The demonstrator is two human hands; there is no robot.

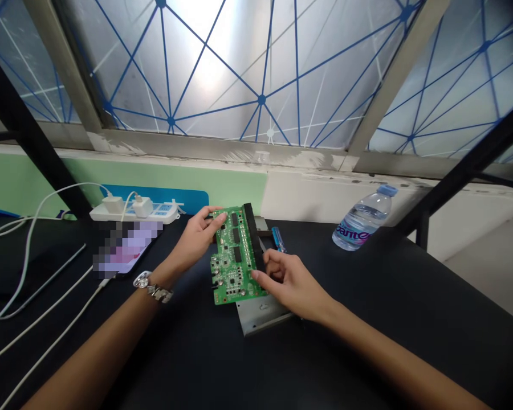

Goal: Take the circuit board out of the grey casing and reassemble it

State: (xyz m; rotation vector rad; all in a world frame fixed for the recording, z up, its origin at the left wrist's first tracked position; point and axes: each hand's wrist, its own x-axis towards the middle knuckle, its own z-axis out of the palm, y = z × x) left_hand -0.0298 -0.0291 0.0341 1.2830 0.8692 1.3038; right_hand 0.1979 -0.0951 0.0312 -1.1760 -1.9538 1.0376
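Note:
A green circuit board [231, 273] with black chips and a long black strip [253, 236] along its right side is held up in front of me, tilted. My left hand [204, 230] grips its upper left edge, thumb on the face and fingers behind. My right hand [288, 282] closes on its lower right edge beside the strip, thumb on the face and fingers curled. Beneath the board lies a grey metal plate [260, 319] with small holes, partly hidden. Just beyond my right hand is a small blue screwdriver-like tool [278, 240].
A water bottle [363, 219] stands tilted in view at the right. On the left are a phone [130, 250] with a cable plugged in, a white power strip [158, 212] with chargers, and several loose cables [47, 313]. The black table [367, 319] meets a wall below the windows.

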